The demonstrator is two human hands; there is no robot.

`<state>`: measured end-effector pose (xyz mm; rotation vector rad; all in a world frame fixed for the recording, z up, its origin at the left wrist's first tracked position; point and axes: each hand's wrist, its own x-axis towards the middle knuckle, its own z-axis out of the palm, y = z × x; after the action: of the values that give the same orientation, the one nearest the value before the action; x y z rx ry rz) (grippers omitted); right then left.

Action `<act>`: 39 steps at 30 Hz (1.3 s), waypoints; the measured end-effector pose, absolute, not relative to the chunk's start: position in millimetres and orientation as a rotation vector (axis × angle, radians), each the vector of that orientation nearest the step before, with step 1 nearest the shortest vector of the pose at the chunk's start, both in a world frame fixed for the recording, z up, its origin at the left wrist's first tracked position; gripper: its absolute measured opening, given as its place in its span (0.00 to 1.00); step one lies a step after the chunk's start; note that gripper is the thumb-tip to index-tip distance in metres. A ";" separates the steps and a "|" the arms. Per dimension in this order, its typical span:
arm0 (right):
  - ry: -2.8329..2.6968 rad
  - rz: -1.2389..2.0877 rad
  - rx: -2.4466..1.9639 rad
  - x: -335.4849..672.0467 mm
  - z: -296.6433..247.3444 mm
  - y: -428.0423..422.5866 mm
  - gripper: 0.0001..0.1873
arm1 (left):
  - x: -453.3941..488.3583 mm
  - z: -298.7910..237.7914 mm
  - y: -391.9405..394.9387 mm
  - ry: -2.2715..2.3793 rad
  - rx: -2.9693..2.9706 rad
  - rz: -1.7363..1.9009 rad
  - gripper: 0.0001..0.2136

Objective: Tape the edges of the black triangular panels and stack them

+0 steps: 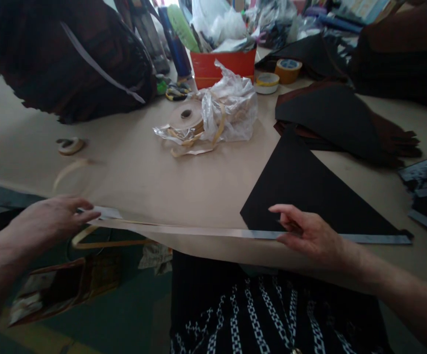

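Note:
A long pale tape strip (206, 230) runs along the near edge of the paper-covered table (143, 172). My left hand (51, 219) pinches the strip's left end near the table edge. My right hand (309, 235) presses its fingers on the strip where it crosses the lower edge of a black triangular sheet (301, 191). The strip carries on to the right along that sheet's bottom edge.
A tape roll (186, 117) lies beside a crumpled plastic bag (231, 105) at mid-table. A red box (222, 66) and two tape rolls (277, 76) sit behind. Dark fabric piles (338, 118) lie right, a dark bag (69, 59) at back left. A brown bag (62, 287) sits on the floor.

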<state>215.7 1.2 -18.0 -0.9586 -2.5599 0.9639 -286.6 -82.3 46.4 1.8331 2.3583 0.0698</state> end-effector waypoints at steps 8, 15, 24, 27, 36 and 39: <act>-2.500 1.245 -1.139 208.1 15.5 -4.1 0.10 | -99.2 37.3 -67.2 1.754 2.209 0.234 0.12; -2.300 1.302 -1.213 188.6 8.0 -18.1 0.10 | -15.8 10.9 -62.8 1.653 2.332 -0.010 0.04; -2.330 1.426 -1.340 181.6 -8.9 -23.9 0.06 | -13.2 17.2 -40.5 1.615 2.379 -0.181 0.04; -2.409 1.356 -1.361 179.9 -7.9 -24.8 0.06 | -13.0 26.7 -34.8 1.577 2.384 -0.235 0.04; -2.545 1.126 -1.388 173.2 -6.4 -28.2 0.07 | -19.0 24.7 -26.3 1.519 2.362 -0.313 0.08; -2.556 1.095 -1.403 171.9 -6.5 -28.4 0.06 | -18.6 25.0 -27.0 1.518 2.353 -0.306 0.08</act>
<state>171.9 -28.4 -6.5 -1.4027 -2.5564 1.0952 -18.6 -27.0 25.0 2.3529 1.5175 -0.3062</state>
